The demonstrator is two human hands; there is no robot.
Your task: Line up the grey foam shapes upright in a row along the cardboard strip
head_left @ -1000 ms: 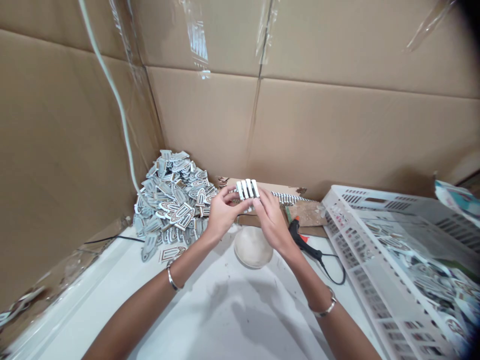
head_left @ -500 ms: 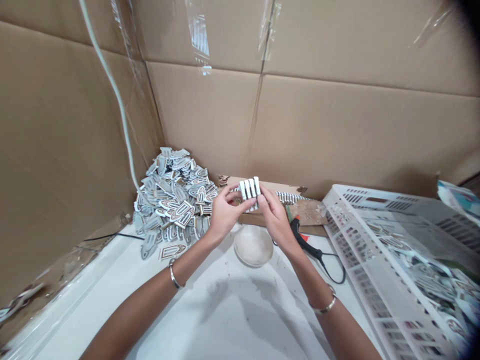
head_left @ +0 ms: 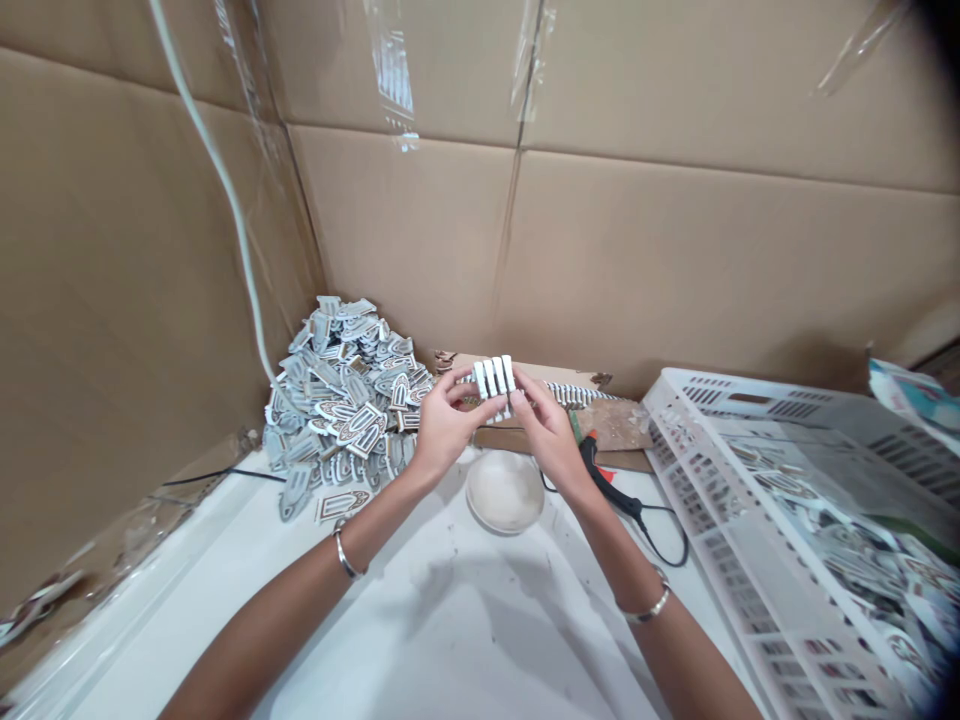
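Between my two hands is a small stack of white-edged flat pieces, several side by side with their edges toward me. My left hand grips the stack from the left, thumb across its lower front. From the right, my right hand closes on it with thumb and fingers. Below the hands a shallow round pale bowl sits on the white table. A heap of similar cut-out pieces, grey and white with brown patterns, is piled to the left of my left hand.
A black glue gun with an orange tip and a looped cord lies right of the bowl. The white plastic crate at right holds many more pieces. Behind the hands, a row of pieces lies along a cardboard strip. Cardboard walls enclose the table.
The view has shifted very slightly. Both hands keep the stack in nearly the same place and grip; little else differs.
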